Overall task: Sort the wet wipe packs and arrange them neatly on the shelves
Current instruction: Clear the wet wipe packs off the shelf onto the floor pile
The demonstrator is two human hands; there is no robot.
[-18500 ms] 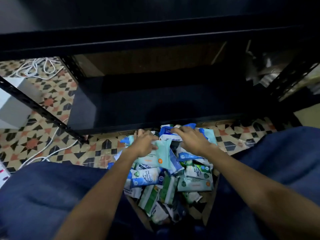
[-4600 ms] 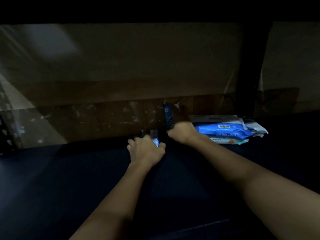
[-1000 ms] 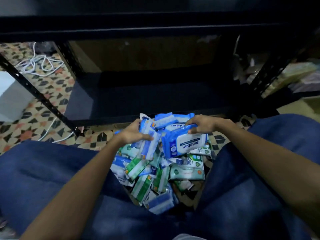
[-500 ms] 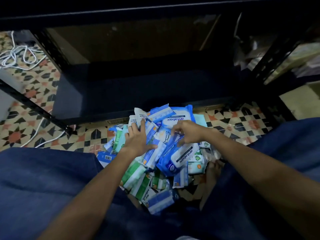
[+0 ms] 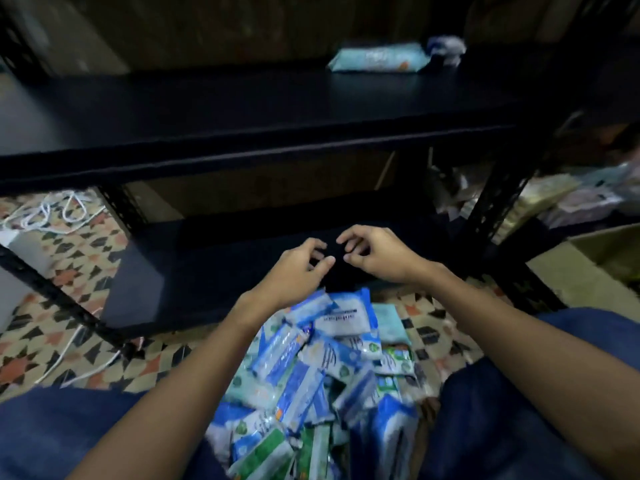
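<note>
Both hands hang in the air above the far edge of the pile of wet wipe packs (image 5: 322,372), which lies on the patterned floor between the person's knees: the left hand (image 5: 298,268) and the right hand (image 5: 374,254) are near each other, fingers loosely curled, and neither holds anything. On the upper shelf (image 5: 242,109), far right, a pale blue pack (image 5: 377,61) already lies flat against the back, with something smaller and blurred just to its right; the lower shelf (image 5: 242,271) sits dark behind the hands. To my eye the step is picking the next packs, and it would go best by taking only matching ones, say the blue ones on top at the far side, squaring them together in both hands, then setting them flush beside the one already placed. Grabbing mixed handfuls would likely spill the slippery heap.
</note>
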